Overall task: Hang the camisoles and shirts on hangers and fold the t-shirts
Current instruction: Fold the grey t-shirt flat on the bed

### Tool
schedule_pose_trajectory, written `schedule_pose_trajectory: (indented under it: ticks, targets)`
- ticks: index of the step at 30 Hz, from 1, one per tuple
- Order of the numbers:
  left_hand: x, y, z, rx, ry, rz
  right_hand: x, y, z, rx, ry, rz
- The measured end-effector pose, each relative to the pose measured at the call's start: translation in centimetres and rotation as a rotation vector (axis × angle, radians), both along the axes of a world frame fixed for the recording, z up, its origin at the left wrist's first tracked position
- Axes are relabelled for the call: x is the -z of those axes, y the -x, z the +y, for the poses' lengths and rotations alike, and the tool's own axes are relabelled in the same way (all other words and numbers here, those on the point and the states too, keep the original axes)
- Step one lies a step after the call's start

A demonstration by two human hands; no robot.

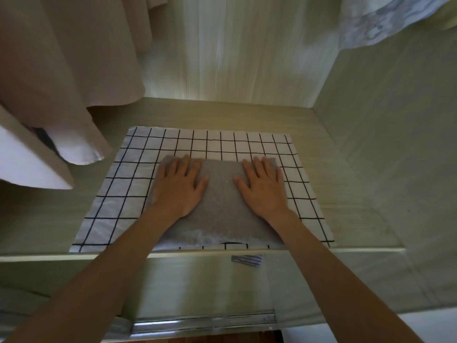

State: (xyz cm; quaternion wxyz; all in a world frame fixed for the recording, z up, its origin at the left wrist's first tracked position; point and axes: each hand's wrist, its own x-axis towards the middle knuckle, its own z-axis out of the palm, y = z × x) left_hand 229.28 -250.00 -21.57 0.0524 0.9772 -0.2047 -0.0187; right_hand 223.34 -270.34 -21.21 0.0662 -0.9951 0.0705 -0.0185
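Observation:
A folded grey t-shirt (217, 209) lies on a white cloth with a black grid (118, 194), which is spread on a wardrobe shelf (346, 194). My left hand (178, 189) rests flat on the grey t-shirt's left half, fingers spread. My right hand (262, 186) lies flat on its right half, fingers apart. Neither hand grips anything. The t-shirt's near edge reaches almost to the shelf's front edge.
Beige and white garments (74, 100) hang at the left, reaching down to the shelf. A pale patterned fabric (385, 18) hangs at the top right. The wardrobe's side wall (395, 120) closes the right. A striped cloth scrap (247, 260) pokes out below the shelf edge.

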Motion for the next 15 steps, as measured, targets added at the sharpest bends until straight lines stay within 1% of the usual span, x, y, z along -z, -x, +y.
schedule_pose_trajectory:
  ticks: [2, 4, 7, 9, 11, 13, 15]
  targets:
    - [-0.3, -0.2, 0.8, -0.045, 0.007, 0.019, -0.2, 0.4, -1.1, 0.046, -0.024, 0.044]
    - [-0.7, -0.1, 1.0, -0.092, -0.010, 0.029, -0.4, 0.7, -1.4, 0.077, -0.043, 0.046]
    - [-2.0, 1.3, 0.0, -0.135, -0.021, 0.010, -1.2, 0.7, -0.5, 0.113, 0.010, 0.025]
    - [-3.0, 3.1, -1.0, -0.109, -0.001, -0.022, -2.1, 1.2, 1.1, 0.120, 0.037, -0.009]
    - [-3.5, 5.4, -1.7, -0.051, 0.001, -0.041, -2.8, 2.1, 3.0, 0.083, -0.020, -0.025]
    - [-3.3, 7.3, -2.1, -0.023, -0.024, -0.023, -3.2, 3.2, 4.9, 0.035, -0.113, 0.021]
    - [-2.3, 8.2, -2.3, -0.043, -0.060, 0.012, -2.6, 3.9, 6.4, 0.010, -0.181, 0.082]
